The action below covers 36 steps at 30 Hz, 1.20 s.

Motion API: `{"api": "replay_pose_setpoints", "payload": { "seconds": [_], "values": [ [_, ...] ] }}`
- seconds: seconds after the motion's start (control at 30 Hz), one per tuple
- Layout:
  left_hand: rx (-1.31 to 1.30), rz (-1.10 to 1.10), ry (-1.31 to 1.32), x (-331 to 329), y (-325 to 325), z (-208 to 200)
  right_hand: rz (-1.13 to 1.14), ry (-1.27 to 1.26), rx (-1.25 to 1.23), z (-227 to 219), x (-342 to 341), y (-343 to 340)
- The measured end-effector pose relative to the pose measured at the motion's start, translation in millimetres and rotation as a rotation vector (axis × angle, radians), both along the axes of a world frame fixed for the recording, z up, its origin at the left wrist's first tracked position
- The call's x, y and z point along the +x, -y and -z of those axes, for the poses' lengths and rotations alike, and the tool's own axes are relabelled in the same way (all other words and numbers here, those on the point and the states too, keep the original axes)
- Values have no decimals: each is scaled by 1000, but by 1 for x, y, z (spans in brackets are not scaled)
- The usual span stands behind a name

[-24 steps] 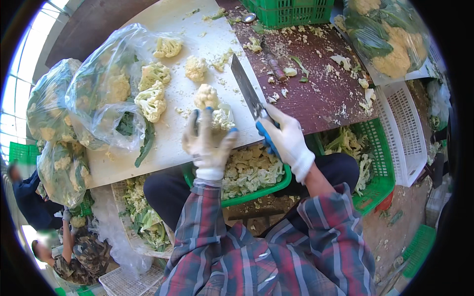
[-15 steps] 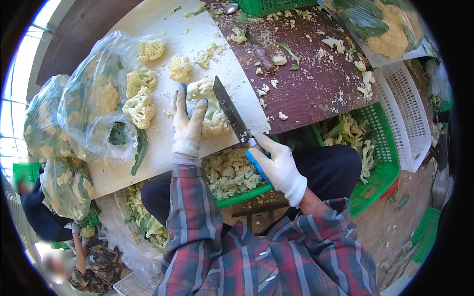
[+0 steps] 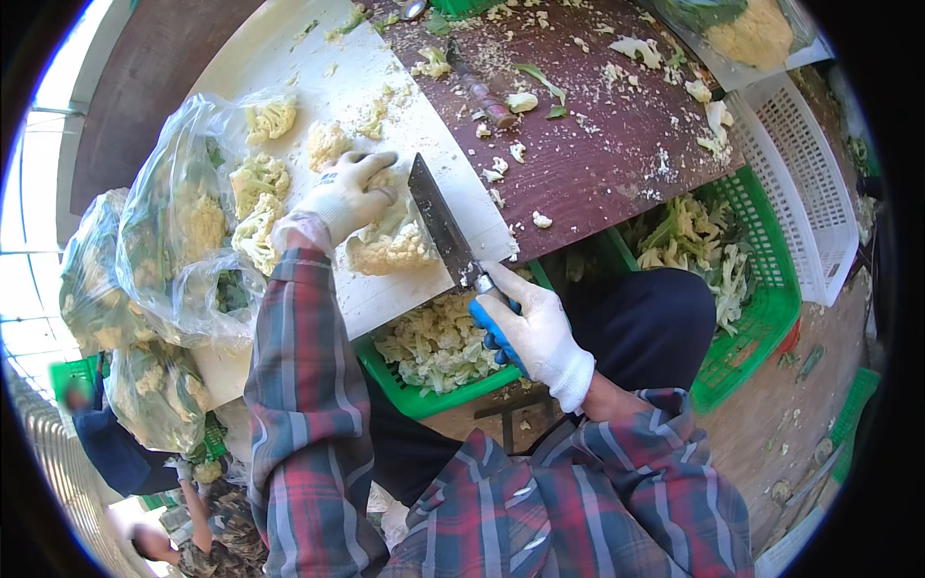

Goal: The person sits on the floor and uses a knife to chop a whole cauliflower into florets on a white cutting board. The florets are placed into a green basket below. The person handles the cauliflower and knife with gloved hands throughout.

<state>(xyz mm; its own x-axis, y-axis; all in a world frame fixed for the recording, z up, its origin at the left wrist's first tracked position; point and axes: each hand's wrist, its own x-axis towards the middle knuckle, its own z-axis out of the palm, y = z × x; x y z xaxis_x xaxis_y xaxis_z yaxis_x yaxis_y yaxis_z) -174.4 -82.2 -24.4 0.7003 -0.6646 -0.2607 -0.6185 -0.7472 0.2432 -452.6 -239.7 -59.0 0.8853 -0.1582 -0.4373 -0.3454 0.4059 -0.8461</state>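
Observation:
My right hand [image 3: 541,332], in a white glove with blue palm, grips the handle of a broad-bladed knife [image 3: 438,220]. Its dark blade points away from me, edge beside the cut cauliflower. My left hand [image 3: 345,196], also gloved, bends its fingers over a cauliflower piece [image 3: 392,183], mostly covered by them. Nearer to me, a cauliflower chunk [image 3: 390,252] lies on the white board [image 3: 347,299]. Left of that hand sit several florets, among them one floret [image 3: 258,236]; another floret [image 3: 328,144] lies just beyond the fingers.
Clear plastic bags of cauliflower [image 3: 164,231] crowd the left. Below the board's edge stands a green crate [image 3: 409,400] of florets; another green crate [image 3: 761,318] with trimmings stands right. A second knife [image 3: 482,96] and scraps lie on the dark red board [image 3: 597,164]. Other people work at lower left.
My left hand has moved left and away from me, turning from upright spread fingers to bent over the cauliflower. The knife stays in my right hand, nearly in place. The view has shifted slightly.

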Motion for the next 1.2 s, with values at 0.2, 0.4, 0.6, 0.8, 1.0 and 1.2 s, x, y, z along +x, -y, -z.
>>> {"api": "replay_pose_setpoints", "payload": {
  "seconds": [0.2,0.4,0.6,0.8,1.0,1.2],
  "values": [
    [-287,-402,4,-18,-53,28,-14,-23,8,3,-4,-4],
    [-866,-671,-112,-121,-46,39,-18,-28,68,5,-7,-16],
    [-1226,-708,2,-133,-30,74,48,-7,59,13,-15,-32],
    [-684,-806,-344,-83,-44,65,131,-11,-18,3,-10,-36],
    [-417,-667,-269,-59,-3,23,278,-86,157,23,-3,-36],
    [-500,-653,-400,-55,-32,39,266,-59,71,41,2,-55]
  ]
}}
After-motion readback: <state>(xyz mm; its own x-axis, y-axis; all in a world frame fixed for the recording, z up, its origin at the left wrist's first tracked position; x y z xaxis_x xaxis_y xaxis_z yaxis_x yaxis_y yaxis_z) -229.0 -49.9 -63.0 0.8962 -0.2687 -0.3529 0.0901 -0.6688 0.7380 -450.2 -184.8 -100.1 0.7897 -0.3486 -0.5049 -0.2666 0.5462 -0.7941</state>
